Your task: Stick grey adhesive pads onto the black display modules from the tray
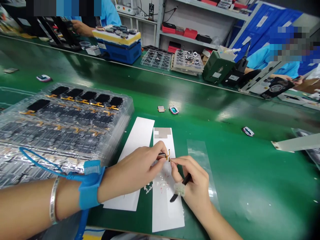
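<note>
My left hand [147, 163], in a blue wrist strap [90, 186], pinches a small dark watch-type screen [162, 155] with an orange flex cable [168, 153] sticking out to the right. Close by, the thumb and index finger of my right hand [191, 176] are pressed together at the cable's end; any tiny piece between them is too small to make out. A thin black tool [175, 197] with a pale wrapping [179, 189] is tucked under the curled fingers of that hand. Both hands are above a white paper strip [165, 213] strewn with tiny scraps.
Left stands a stack of clear trays [125, 110] holding several screens. A second white strip [140, 133] and a clear film [197, 150] lie on the green table [240, 173]. Small watch cases [174, 110] are farther off. Co-workers sit across, beyond a blue box [125, 51].
</note>
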Available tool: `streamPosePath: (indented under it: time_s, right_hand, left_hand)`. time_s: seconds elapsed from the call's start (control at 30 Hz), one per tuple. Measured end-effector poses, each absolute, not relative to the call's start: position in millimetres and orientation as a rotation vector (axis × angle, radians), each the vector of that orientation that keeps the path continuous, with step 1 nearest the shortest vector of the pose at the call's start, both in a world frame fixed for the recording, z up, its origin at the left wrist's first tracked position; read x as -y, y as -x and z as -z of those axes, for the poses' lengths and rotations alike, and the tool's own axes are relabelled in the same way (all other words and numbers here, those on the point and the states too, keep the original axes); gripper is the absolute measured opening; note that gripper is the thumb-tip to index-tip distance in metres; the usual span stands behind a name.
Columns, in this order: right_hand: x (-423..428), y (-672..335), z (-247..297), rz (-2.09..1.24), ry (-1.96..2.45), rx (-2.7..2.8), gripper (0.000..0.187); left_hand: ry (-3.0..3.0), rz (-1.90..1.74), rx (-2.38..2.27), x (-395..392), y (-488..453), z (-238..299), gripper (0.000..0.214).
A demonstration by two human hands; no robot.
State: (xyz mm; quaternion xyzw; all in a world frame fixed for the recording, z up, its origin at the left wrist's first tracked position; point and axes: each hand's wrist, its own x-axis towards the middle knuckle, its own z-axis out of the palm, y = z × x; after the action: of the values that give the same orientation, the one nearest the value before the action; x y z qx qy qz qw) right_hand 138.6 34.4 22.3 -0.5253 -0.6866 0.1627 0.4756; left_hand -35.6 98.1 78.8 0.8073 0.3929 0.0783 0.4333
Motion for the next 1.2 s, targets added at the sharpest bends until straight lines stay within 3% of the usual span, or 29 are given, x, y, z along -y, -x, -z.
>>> streamPosePath:
  time_s: [0.9, 1.2]
  right_hand:
    - [-31.9, -139.2, -18.9, -0.428, 1.247, 1.786, 0.018]
    - [-35.8, -139.7, -25.4, -0.642, 1.389, 1.683, 0.013]
  left_hand:
    - [-1.994, -0.283, -0.929, -100.5, 35.3, -76.5, 0.019]
    - [-1.906, -0.337, -0.945, -97.4, 35.3, -81.4, 0.008]
